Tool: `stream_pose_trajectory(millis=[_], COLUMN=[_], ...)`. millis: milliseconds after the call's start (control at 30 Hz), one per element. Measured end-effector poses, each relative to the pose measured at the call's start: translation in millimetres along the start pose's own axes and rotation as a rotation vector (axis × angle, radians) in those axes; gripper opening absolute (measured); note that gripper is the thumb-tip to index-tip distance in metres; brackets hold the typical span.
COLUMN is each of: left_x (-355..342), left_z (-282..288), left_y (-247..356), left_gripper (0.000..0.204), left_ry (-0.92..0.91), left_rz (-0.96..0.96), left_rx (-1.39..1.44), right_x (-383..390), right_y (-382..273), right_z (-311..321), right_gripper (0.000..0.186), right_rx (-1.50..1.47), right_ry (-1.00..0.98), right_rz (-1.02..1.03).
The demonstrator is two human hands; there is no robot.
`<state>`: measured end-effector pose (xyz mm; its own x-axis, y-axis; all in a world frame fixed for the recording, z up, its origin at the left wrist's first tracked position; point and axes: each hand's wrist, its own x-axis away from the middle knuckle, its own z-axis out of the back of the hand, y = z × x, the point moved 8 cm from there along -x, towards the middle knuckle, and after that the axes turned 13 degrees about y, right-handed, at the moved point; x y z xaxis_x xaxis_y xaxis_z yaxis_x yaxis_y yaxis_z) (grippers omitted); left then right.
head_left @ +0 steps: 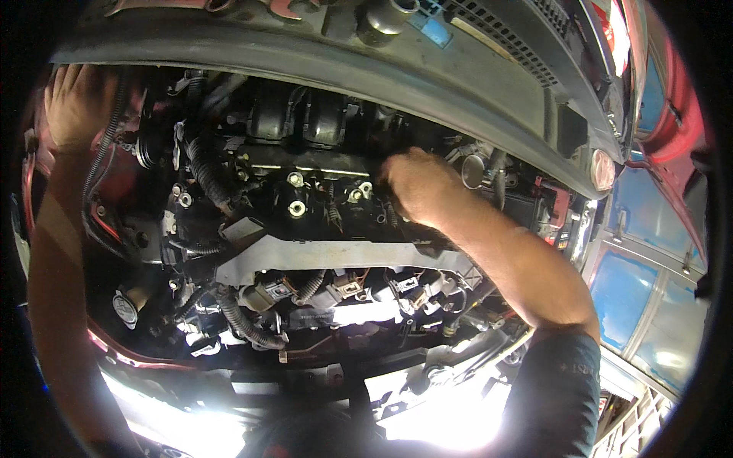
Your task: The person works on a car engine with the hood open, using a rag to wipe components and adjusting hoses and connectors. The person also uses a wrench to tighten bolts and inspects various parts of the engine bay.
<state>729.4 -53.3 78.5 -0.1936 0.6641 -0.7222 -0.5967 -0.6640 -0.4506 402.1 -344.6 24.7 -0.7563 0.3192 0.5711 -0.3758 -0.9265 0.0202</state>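
Note:
My left hand (pixel 75 107) lies at the far left of the engine bay, under the end of the cowl. Its fingers are stretched out on the red body panel, with nothing seen in them. Over the back of the engine, my right hand (pixel 420 187) is closed, fingers curled down into shadow beside the black intake manifold (pixel 324 118). Whatever it grips is hidden. A metal rail (pixel 301 160) runs across the engine just left of this hand. Below it stretches a grey bracket (pixel 336 255), with my right forearm passing over its right end.
Across the top, the cowl (pixel 321 57) carries wrenches (pixel 286 8) and a metal cylinder (pixel 388 17). Corrugated wiring looms (pixel 205 172) and connectors (pixel 347 287) crowd the engine. A capped reservoir (pixel 126 307) stands at left, a round metal opening (pixel 473 171) at right.

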Motion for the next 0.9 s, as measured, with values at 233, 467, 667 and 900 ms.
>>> stream_pose_trajectory(millis=[233, 467, 667, 900], left_x=[-0.2, 2.2, -0.9, -1.2], left_z=[-4.3, -7.8, -4.1, -2.5], left_y=[-1.3, -4.6, 0.3, 0.1], left_gripper=[0.032, 0.032, 0.035, 0.035], left_ry=[0.0, -0.008, -0.082, -0.03], left_rz=[0.004, -0.009, 0.015, -0.001], left_rx=[-0.028, -0.011, -0.078, -0.071], right_x=[2.0, 7.0, 12.8, 1.6], right_y=[0.5, 45.1, 33.5, 3.2], right_z=[-0.2, 24.3, 17.4, -1.0], right_gripper=[0.026, 0.025, 0.025, 0.025], right_rx=[-0.002, -0.266, -0.234, 0.179], right_ry=[0.031, 0.123, 0.084, -0.079], right_rz=[0.045, -0.043, 0.106, 0.108])
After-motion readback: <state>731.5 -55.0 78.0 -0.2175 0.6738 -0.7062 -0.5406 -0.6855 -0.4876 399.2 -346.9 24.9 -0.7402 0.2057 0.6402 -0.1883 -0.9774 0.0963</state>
